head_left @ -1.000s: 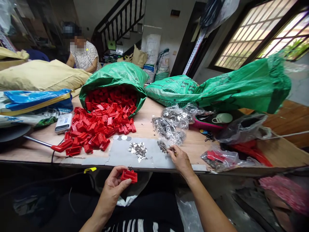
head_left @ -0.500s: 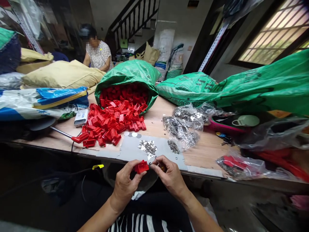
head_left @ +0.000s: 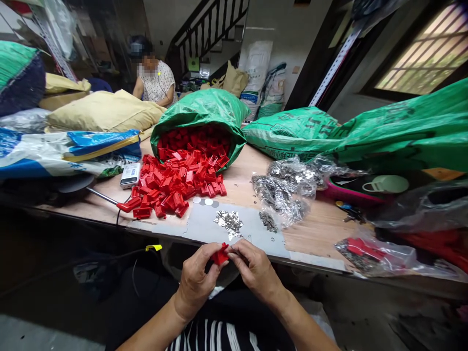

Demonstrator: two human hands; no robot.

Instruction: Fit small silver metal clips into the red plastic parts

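Note:
Just off the table's front edge, my left hand (head_left: pixel 199 273) pinches a red plastic part (head_left: pixel 220 254) between thumb and fingers. My right hand (head_left: pixel 256 268) is closed against the part's right side, its fingertips round something small and dark that I cannot make out. Beyond my hands, a pile of small silver metal pieces (head_left: pixel 228 224) lies on a grey sheet (head_left: pixel 204 226), with a smaller pile of dark metal pieces (head_left: pixel 268 222) to its right. Many red parts (head_left: pixel 171 187) spill from an open green sack (head_left: pixel 204 109) at the back left.
Clear bags of metal pieces (head_left: pixel 281 195) lie right of the sheet. A bag with red and metal parts (head_left: pixel 369 253) is near the right front edge. Green sacks (head_left: pixel 303 131) line the back. A white device (head_left: pixel 130 175) stands left. Across the table sits a person (head_left: pixel 157 83).
My right hand has come closer to the red part and now meets its side. The red part has tilted in my left hand. The whole view has shifted slightly.

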